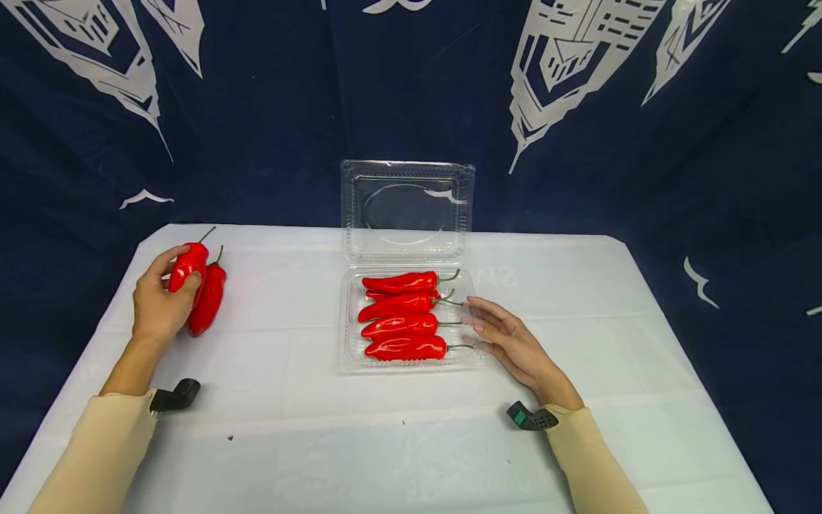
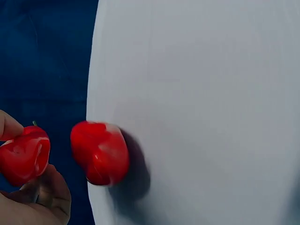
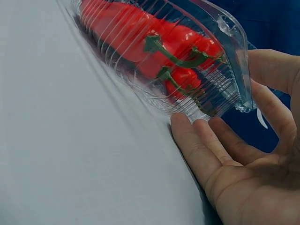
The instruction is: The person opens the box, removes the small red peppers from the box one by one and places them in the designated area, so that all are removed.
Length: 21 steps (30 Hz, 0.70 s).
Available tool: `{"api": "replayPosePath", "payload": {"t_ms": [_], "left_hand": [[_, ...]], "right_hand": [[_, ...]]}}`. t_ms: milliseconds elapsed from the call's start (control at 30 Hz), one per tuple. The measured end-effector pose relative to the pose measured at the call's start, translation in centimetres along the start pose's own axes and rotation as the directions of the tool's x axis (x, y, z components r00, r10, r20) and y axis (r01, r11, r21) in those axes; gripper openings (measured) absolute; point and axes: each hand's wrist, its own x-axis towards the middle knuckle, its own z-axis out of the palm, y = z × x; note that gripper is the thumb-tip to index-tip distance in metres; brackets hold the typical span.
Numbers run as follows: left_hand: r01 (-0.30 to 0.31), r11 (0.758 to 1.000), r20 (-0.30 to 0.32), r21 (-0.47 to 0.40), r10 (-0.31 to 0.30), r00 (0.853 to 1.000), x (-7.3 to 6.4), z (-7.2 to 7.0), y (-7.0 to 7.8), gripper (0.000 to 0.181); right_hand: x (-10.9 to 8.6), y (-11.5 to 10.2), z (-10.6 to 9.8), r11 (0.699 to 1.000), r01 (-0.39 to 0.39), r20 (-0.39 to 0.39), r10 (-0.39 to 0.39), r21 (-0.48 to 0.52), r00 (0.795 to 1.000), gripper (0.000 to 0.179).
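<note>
At the table's left side my left hand (image 1: 163, 300) grips a red pepper (image 1: 188, 268) between thumb and fingers, its green stem pointing up and away. Beside it a second red pepper (image 1: 209, 303) lies on the table, partly behind the held one. In the left wrist view the held pepper (image 2: 26, 154) appears at the left edge. My right hand (image 1: 514, 346) rests at the right side of a clear plastic box (image 1: 349, 350), fingers extended and loosely bent along its wall. Several red peppers (image 1: 404, 348) lie crosswise in the box, stems toward this hand.
The box's hinged lid (image 1: 408, 250) stands raised at the back. A white cloth covers the table (image 1: 359, 442), with a few dark specks on it. Behind hangs a dark blue curtain (image 1: 270, 143) with white patterns. Each sleeve carries a black wrist device (image 1: 176, 396).
</note>
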Motion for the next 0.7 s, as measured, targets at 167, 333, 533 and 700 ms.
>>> {"api": "replayPosePath", "payload": {"t_ms": [167, 333, 533, 700], "left_hand": [[0.056, 0.998, -0.016, 0.009, -0.056, 0.998, 0.4, -0.1, -0.9, 0.055], [0.146, 0.988, -0.014, -0.046, -0.147, 0.989, 0.8, -0.1, -1.5, 0.055], [0.214, 0.973, 0.029, -0.085, -0.212, 0.977, 1.2, 0.0, -1.8, 0.056], [0.227, 0.968, 0.056, -0.106, -0.223, 0.973, 1.3, 0.4, -2.0, 0.056]], "right_hand": [[0.0, -0.1, 0.0, 1.0, -0.003, -0.002, 0.003, 0.001, 1.0, 0.06], [0.0, 0.0, -0.1, 1.0, -0.002, 0.0, 0.001, 0.004, 1.0, 0.06], [0.0, 0.0, 0.0, 1.0, 0.003, 0.003, -0.003, 0.004, 1.0, 0.061], [0.0, -0.1, 0.0, 1.0, 0.006, 0.009, -0.006, 0.007, 1.0, 0.061]]}}
